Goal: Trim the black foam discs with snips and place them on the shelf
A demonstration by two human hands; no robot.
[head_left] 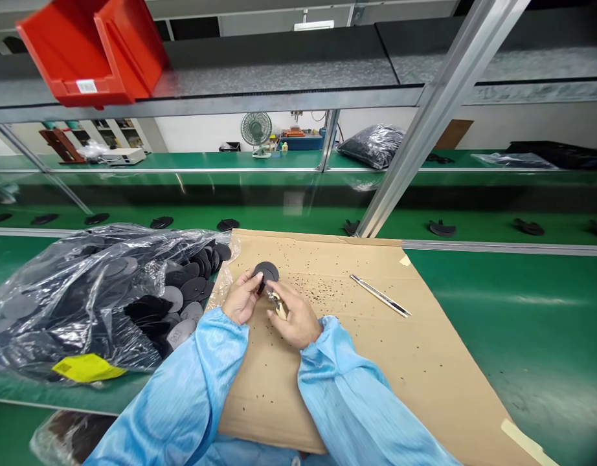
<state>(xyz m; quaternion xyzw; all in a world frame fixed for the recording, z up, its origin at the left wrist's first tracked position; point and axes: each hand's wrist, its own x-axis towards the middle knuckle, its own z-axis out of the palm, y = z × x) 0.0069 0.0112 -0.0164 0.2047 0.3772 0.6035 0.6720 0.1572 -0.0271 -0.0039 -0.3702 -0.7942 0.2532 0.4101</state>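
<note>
My left hand (242,298) grips a round black plastic disc (267,270) by its near edge, above the cardboard sheet (376,349). In my right hand (297,316) is a pair of small nippers (279,305) with cream-coloured handles, fingers wrapped around them. Their metal tip is close to the lower edge of the disc; whether it touches cannot be made out. Many tiny black bits (318,291) lie scattered on the cardboard. To the left, an open clear plastic bag (99,285) holds a heap of similar black discs (194,289).
A slim pen-like tool (380,295) lies right of my hands. Behind the cardboard, black parts (441,228) sit spaced along a green belt (298,217). A slanted metal post (425,142) rises at the right. A red bin (94,52) stands on the overhead shelf (279,65).
</note>
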